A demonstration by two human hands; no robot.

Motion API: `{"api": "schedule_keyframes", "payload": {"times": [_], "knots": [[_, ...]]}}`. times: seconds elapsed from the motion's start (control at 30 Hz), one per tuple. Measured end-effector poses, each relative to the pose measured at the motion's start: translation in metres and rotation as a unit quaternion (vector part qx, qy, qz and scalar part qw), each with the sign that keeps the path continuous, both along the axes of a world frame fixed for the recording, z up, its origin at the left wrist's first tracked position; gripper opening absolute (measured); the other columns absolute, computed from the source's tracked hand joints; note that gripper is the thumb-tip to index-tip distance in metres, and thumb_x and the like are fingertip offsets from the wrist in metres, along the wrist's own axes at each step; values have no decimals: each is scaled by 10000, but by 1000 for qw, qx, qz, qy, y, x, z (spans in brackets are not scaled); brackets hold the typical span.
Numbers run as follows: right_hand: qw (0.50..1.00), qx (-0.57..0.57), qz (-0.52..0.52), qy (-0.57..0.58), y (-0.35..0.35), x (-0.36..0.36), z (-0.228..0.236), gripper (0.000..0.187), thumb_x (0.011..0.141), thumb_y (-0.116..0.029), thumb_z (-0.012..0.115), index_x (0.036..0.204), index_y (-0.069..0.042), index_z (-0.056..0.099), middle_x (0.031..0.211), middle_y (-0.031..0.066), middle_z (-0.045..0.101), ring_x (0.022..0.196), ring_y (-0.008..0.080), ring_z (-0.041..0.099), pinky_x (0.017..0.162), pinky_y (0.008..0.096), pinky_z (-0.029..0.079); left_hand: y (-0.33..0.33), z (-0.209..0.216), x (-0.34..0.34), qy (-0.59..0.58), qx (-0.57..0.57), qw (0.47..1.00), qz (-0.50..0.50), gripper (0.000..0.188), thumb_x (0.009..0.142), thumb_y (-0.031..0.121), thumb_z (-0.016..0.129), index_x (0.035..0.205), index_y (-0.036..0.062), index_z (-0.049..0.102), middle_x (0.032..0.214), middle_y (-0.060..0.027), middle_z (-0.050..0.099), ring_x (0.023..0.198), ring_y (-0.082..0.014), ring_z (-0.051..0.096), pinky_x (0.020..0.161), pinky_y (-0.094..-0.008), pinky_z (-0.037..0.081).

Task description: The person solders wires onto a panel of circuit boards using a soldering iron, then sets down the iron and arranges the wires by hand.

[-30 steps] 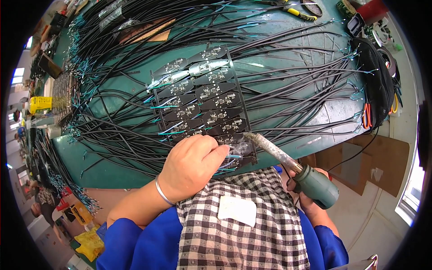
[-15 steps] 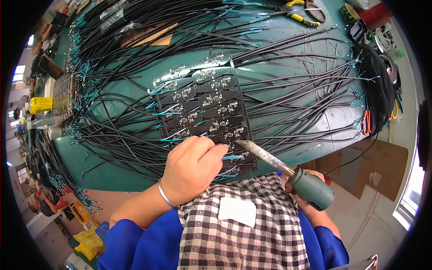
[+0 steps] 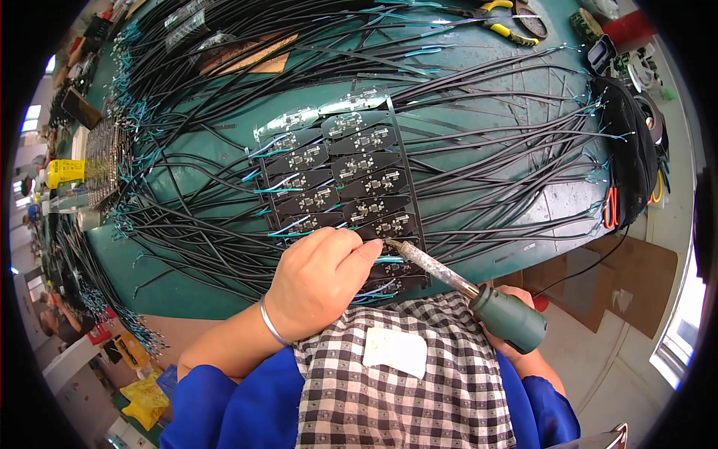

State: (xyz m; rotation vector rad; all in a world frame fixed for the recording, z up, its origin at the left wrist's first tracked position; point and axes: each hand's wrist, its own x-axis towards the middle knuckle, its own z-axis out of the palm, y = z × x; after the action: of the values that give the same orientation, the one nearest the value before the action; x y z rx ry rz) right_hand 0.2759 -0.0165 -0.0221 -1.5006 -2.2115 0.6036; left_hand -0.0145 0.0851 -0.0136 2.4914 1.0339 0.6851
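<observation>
My left hand (image 3: 318, 273) is closed in a pinch over the lower part of a panel of black circuit boards (image 3: 372, 207). Thin light-blue wires (image 3: 392, 260) come out from under its fingers; the grip itself is partly hidden. My right hand (image 3: 516, 297), mostly behind the handle, is wrapped round a soldering iron (image 3: 443, 273) with a green handle and a stained metal barrel. The iron's tip rests at the boards right beside my left fingertips. Several black cables (image 3: 217, 238) run to the panel from the left, their wires lying across the boards.
Bundled black cables (image 3: 314, 56) cover the back of the green table (image 3: 194, 295). Yellow-handled pliers (image 3: 511, 34) lie at the far right, orange-handled scissors (image 3: 612, 208) by a black bag (image 3: 627, 150). A white patch (image 3: 395, 352) lies on my checked apron.
The soldering iron has shifted slightly left and down, bringing its tip closer to my left fingertips. My left hand has barely moved.
</observation>
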Motion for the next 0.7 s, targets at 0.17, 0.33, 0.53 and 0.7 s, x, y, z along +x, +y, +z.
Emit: {"api": "schedule_keyframes", "payload": {"times": [0.17, 0.33, 0.53, 0.7], "knots": [[980, -146, -60, 120, -5, 1, -6, 293, 671, -242, 689, 917, -86, 650, 835, 66, 648, 735, 265, 624, 669, 340, 497, 1, 3, 0, 7, -9, 1000, -1, 218, 710, 36, 655, 921, -15, 647, 776, -72, 534, 651, -204, 539, 539, -296, 465], [993, -112, -27, 14, -3, 3, 1, 314, 634, -182, 720, 920, -78, 640, 852, 76, 665, 743, 259, 651, 693, 328, 516, 1, 5, -2, 9, -15, 1000, 2, 225, 702, 38, 648, 920, -16, 645, 781, -73, 536, 659, -202, 541, 543, -296, 466], [860, -273, -163, 399, -11, 8, -2, 377, 729, -118, 659, 1068, -11, 531, 848, 99, 663, 760, 233, 656, 779, 343, 504, -1, 5, -1, 14, -8, 1000, 1, 223, 703, 47, 646, 920, -5, 647, 787, -70, 542, 677, -203, 553, 556, -293, 474], [877, -279, -115, 375, -6, 15, -1, 379, 735, -138, 656, 1070, -13, 532, 851, 108, 660, 771, 247, 655, 767, 340, 505, -2, 7, 2, 7, -20, 1000, 8, 269, 633, -35, 684, 899, -5, 658, 761, -83, 567, 660, -227, 573, 564, -310, 481]]}}
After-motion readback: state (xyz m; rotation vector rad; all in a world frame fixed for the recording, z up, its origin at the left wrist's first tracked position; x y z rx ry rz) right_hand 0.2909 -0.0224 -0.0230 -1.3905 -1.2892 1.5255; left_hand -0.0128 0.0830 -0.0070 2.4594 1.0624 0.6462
